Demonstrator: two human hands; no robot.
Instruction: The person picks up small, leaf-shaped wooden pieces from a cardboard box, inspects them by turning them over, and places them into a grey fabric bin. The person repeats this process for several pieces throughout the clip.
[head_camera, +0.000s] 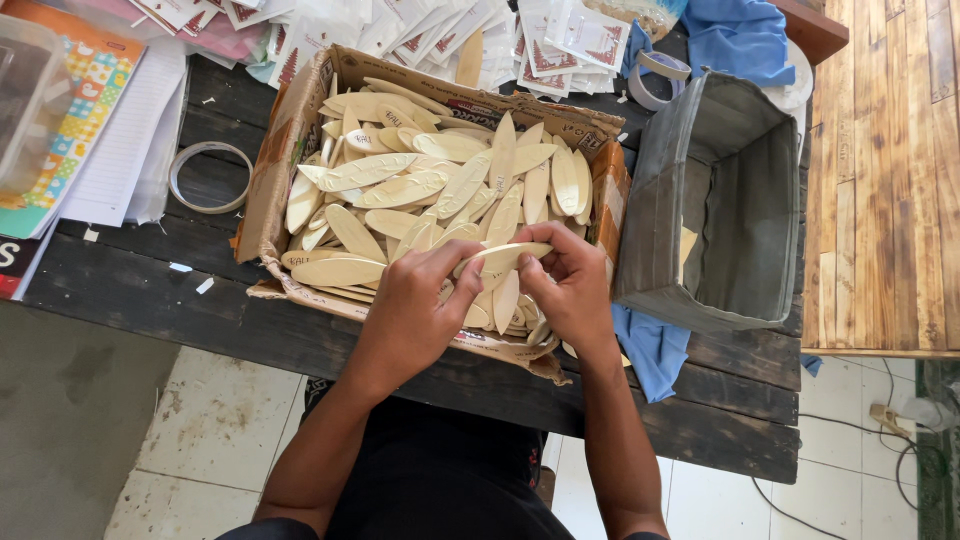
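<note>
A shallow cardboard box (283, 150) on a dark wooden table (150, 300) is filled with several pale, leaf-shaped wooden pieces (400, 188). Both my hands are over the box's near edge. My left hand (418, 308) and my right hand (568, 285) together pinch one leaf-shaped wooden piece (508, 256), held flat between the fingertips above the pile. More pieces seem tucked under my right palm, partly hidden.
A grey fabric bin (745, 215) stands open to the right of the box, on a blue cloth (652, 350). A tape roll (210, 177) lies left of the box. Papers and small white packets (440, 25) crowd the far table edge. A wooden floor (890, 180) lies right.
</note>
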